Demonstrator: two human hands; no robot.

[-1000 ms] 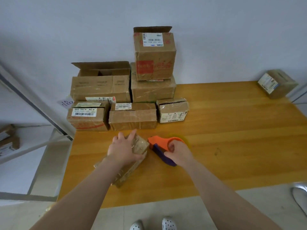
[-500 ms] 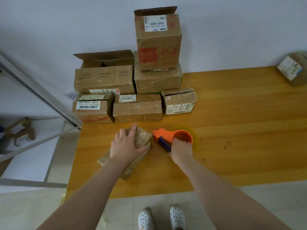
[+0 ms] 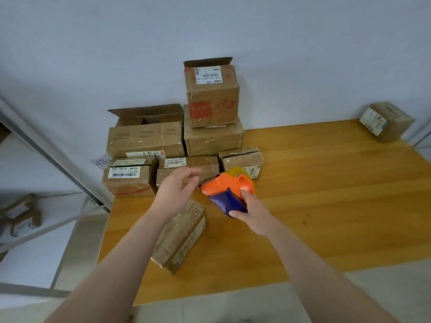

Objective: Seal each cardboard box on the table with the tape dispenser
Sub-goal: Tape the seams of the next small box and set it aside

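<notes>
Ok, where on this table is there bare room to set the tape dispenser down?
The table is bare right of the tape dispenser, out to the lone box in the far right corner, and along the near edge right of the taped box. The far left corner is crowded with stacked boxes.

You've got a plain pale wall (image 3: 233, 26) past your grip, wooden table (image 3: 338, 206) under it, light floor (image 3: 233, 306) nearer you, metal frame (image 3: 53, 155) off left.
</notes>
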